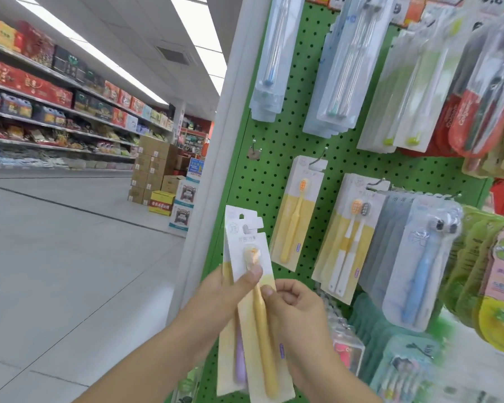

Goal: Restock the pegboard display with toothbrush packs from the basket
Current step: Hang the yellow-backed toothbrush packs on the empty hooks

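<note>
Hands meet at 6 o'clock in the view, in front of the green pegboard [262, 175]. Left hand [230, 289] pinches the yellow toothbrush pack [259, 324], thumb pressed on the front of the card just below the brush head, the other fingers hidden behind the cards. Right hand [294, 298] has its fingers curled and its thumb tip on the right edge of the same pack; fingers closed on that edge.

Yellow toothbrush pack is held upright with a slight tilt, hang hole at 12 o'clock, not on any hook. Second pack [230, 338], showing a purple handle, sits directly behind it at 9 o'clock, overlapping and held in the same cluster; which hand carries it cannot be told.

Bare hook [254, 146] projects from the pegboard at 12 o'clock of the held packs, well apart from them. Hanging yellow pack [297, 210] is on the next hook at 1 o'clock. Twin-brush packs [346, 242] hang at 2 o'clock, and a blue brush pack [422, 266] at 3 o'clock. Clear-cased packs [338, 59] fill the upper row.

White post [230, 117] edges the pegboard at 11 o'clock. Shelves of goods [56, 91] and stacked cartons [154, 167] stand across the aisle at 10 o'clock
</note>
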